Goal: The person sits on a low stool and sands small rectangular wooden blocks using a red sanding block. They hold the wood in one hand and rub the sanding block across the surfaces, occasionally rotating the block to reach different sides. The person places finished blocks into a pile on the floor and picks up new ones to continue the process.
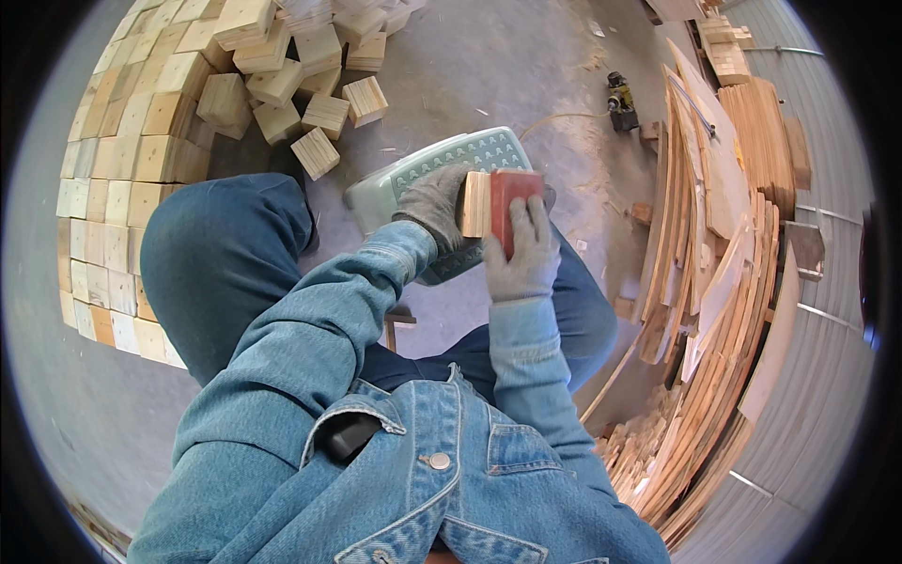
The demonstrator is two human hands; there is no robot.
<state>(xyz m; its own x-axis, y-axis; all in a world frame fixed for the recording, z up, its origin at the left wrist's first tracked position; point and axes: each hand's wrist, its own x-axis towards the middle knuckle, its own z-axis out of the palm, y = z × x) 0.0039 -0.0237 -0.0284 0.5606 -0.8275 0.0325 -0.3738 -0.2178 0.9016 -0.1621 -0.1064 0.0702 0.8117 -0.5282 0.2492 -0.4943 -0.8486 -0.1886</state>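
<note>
My left hand, in a dark grey glove, grips a wooden block above the stool in front of me. My right hand, in a lighter glove, is closed on a red sanding block, its fingers laid over the top. The red block is pressed against the wooden block's right side. Beneath both hands is a pale green plastic stool with a patterned top. The hands hide part of it.
A neat stack of wooden blocks stands at the left, with several loose blocks heaped beside it. Long thin boards are piled along the right. A power tool sits on the concrete floor at the far right, near a thin cord.
</note>
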